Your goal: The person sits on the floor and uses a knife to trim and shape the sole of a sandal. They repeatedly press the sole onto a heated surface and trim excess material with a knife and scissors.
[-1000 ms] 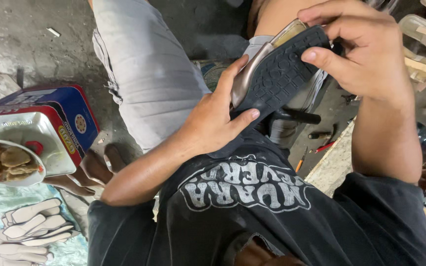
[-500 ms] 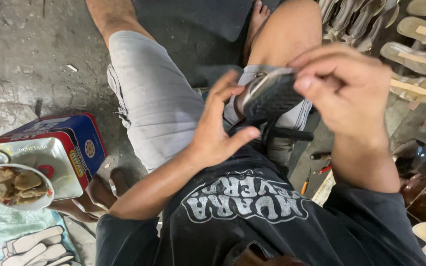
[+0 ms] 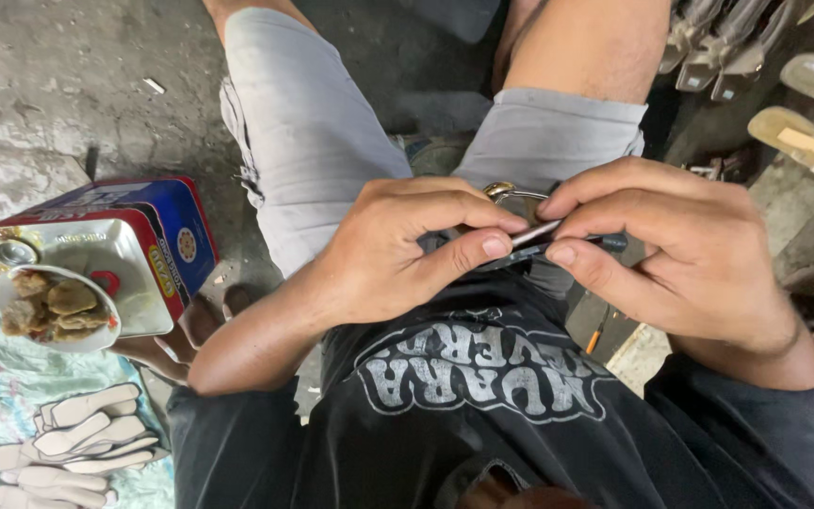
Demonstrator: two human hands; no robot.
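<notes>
At the far left, on the concrete floor (image 3: 40,85), stands a rectangular metal tin (image 3: 134,245), blue and red on its sides with a shiny silver top. A small white bowl (image 3: 54,311) rests on that top at its near end and holds lumps of brownish glue-like paste (image 3: 54,306). Below the tin, on a pale patterned cloth (image 3: 2,405), lies a loose pile of flat, pale insole cut-outs (image 3: 77,438).

Toward the middle, the left hand (image 3: 398,250) comes in over the grey shorts (image 3: 303,132). Its grip is closed: the thumb and forefinger pinch the near edge of a thin dark shoe sole (image 3: 529,236), seen edge-on just above the black printed shirt (image 3: 482,386). The sole spans the gap between both hands, lying level in front of the lap, with a curved metal piece (image 3: 511,193) showing just behind it.

The right hand (image 3: 671,245) holds the sole's other end, its grip also clamped shut, fingers folded over the top and thumb pressed underneath.

At the far right, pale sandal soles (image 3: 803,132) sit in rows on a rack.
</notes>
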